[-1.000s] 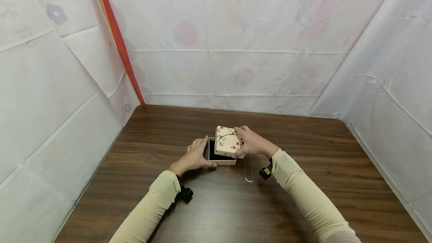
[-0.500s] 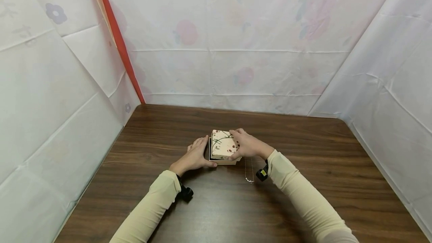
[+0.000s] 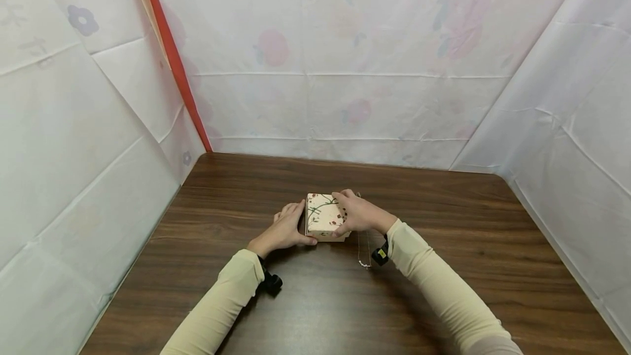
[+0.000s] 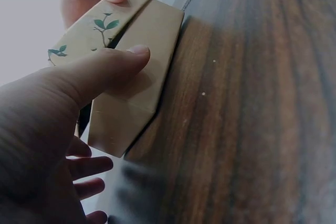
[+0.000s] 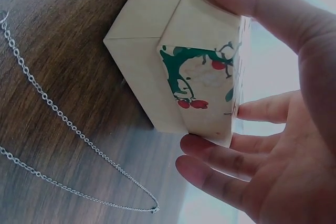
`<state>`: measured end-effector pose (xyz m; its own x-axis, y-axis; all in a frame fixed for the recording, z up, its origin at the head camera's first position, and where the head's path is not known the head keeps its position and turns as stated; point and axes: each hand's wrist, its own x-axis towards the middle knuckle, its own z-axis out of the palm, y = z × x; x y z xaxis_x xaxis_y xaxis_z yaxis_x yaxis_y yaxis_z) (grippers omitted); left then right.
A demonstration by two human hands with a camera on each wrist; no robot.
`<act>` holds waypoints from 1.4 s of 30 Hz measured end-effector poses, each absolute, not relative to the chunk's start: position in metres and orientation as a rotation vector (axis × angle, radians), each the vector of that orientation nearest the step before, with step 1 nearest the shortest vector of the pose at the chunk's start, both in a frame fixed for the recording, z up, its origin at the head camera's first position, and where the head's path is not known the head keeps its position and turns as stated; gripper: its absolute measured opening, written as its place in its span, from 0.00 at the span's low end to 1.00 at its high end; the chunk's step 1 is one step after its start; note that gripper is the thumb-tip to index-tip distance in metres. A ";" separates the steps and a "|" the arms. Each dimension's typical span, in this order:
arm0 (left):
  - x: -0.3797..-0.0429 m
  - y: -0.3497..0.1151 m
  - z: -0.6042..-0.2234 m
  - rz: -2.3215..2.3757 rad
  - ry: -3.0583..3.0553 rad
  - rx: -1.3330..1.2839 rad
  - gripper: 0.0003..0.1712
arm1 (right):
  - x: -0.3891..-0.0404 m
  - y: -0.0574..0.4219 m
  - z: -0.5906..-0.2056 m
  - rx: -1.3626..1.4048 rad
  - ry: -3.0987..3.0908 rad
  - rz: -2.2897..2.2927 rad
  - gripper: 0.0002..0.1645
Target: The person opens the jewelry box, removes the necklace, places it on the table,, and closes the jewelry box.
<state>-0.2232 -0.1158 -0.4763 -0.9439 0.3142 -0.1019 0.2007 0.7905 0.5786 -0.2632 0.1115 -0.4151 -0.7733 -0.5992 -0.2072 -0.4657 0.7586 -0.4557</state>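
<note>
A small cream box lid (image 3: 322,213) with printed green stems and red berries sits over its plain box base (image 4: 139,64), slightly tilted, with a strip of the base showing below it. My right hand (image 3: 359,212) grips the lid, thumb at the near side and fingers at the far side. Against the near wall of the base lies the thumb of my left hand (image 3: 283,228); its other fingers extend along the left side. Close to the right of the box, a thin silver chain necklace (image 5: 73,124) with a small row of beads lies on the table.
The box rests on a dark wood-grain table (image 3: 236,190). White printed cloth (image 3: 345,59) hangs behind and on both sides, with a red strip (image 3: 172,59) at the left corner. A black wrist camera (image 3: 271,282) sits beneath the left wrist.
My right hand has moved left and down with the lid, which now covers the dark inside of the base. The left hand and the necklace have stayed in place.
</note>
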 end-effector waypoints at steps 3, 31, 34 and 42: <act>-0.223 -0.115 -0.476 0.873 2.781 0.401 0.68 | -0.264 0.111 -0.416 -0.819 2.611 -0.530 0.67; -0.225 -0.117 -0.471 1.033 2.758 0.424 0.64 | -0.266 0.107 -0.424 -0.824 2.624 -0.502 0.68; -0.224 -0.118 -0.470 1.052 2.767 0.457 0.59 | -0.265 0.107 -0.426 -0.820 2.626 -0.506 0.69; -0.224 -0.116 -0.471 1.022 2.801 0.480 0.52 | -0.263 0.108 -0.430 -0.820 2.630 -0.573 0.68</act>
